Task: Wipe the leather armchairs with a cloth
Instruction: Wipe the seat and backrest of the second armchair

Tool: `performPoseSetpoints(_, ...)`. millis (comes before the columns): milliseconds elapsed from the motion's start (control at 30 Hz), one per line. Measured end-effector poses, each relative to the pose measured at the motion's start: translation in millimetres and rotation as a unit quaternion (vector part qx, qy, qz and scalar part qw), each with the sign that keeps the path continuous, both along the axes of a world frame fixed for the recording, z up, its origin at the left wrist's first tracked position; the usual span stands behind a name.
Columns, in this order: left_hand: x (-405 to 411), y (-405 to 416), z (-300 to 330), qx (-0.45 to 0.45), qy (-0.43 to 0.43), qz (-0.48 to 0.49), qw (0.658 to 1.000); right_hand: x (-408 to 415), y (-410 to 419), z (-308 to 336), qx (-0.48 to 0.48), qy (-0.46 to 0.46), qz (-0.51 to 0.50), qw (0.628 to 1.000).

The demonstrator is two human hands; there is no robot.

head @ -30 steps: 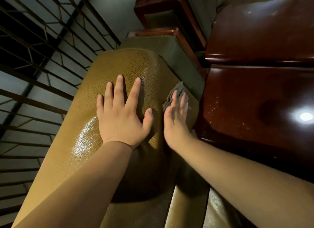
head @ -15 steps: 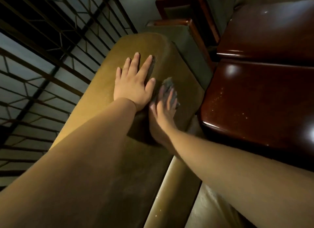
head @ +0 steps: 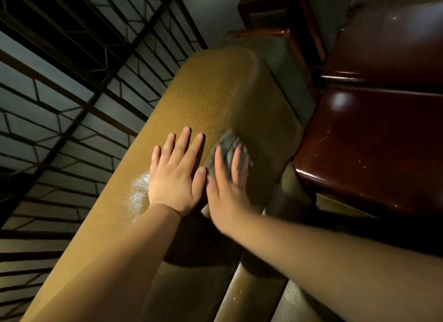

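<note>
Head view, looking down along two bare forearms. Left hand (head: 176, 175), at the centre of the frame, lay flat with fingers straight and slightly spread, palm down on the rounded top of the tan pebbled-leather armchair back (head: 211, 101). Right hand (head: 227, 187), just beside it and nearly touching at the thumb, pressed a crumpled grey cloth (head: 225, 145) against the same leather where it curved down to the right; its fingers were extended over the cloth and blurred, so their exact hold could not be told. Cloth showed above and between the fingertips, just right of centre. A bright sheen marked the leather left of the left wrist. Below the hands, at lower centre, ran the darker olive leather seat cushions (head: 251, 288). Right half of the frame held a glossy dark reddish-brown wooden table top (head: 374, 144), close beside the armchair. Upper left was filled by a dark metal window grille (head: 72, 86) with thin bars.
</note>
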State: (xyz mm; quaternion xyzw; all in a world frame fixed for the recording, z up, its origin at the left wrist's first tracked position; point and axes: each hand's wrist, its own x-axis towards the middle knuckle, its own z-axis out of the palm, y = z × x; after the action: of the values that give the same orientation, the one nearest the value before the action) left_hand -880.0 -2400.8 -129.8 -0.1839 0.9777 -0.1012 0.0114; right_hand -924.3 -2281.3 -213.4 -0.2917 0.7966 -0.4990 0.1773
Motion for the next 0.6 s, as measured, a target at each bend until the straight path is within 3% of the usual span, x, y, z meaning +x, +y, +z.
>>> performPoseSetpoints(100,2,-5,0,0.004,0.020,-0.011,1.000,20,17,-20,0.022,-0.001,0.072,0.997)
performPoseSetpoints(200,2,-6,-1,-0.002,0.035,-0.010,0.999,-44,-11,-22,0.013,0.002,-0.055,0.998)
performPoseSetpoints(300,-1,-7,-6,-0.017,0.035,-0.006,0.999,-88,-28,-21,0.011,-0.095,-0.132,0.987)
performPoseSetpoints(367,-2,-4,-8,-0.013,0.037,-0.007,0.999,-54,-21,-26,-0.013,-0.090,-0.129,0.987)
performPoseSetpoints(500,-3,-6,-8,-0.022,0.041,-0.015,0.999,66,20,-44,-0.002,-0.020,-0.016,1.000)
performPoseSetpoints(600,-5,-6,-6,-0.030,0.048,-0.015,0.998,3,10,-62,0.077,-0.075,-0.059,0.992)
